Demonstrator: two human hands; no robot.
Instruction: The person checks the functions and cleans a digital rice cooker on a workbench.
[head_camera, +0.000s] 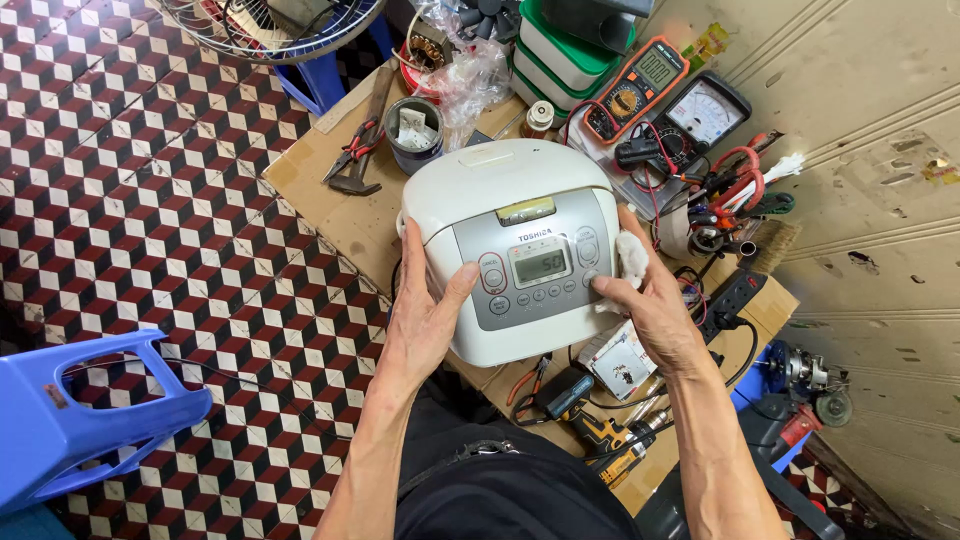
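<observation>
hidden stuff: the rice cooker (510, 250) covers most of the cardboard-topped bench (340, 215), and whatever's under its base can't be seen. The fan guard (270, 30) is cut off at the top edge.
left hand (425, 315): open, palm flat against the cooker's left side, thumb resting by the grey control panel (535, 270). Not gripping anything.
right hand (650, 300): fingers pinching a white rag (630, 258) against the panel's right edge.
cooker spot: middle of the bench, lid shut, display lit.
around it: multimeters (640, 85) and pliers (355, 150) behind, cordless drill (610, 440) near the front edge.
room: checkered tile floor (150, 200), blue plastic stool (80, 410) on its side at left.
</observation>
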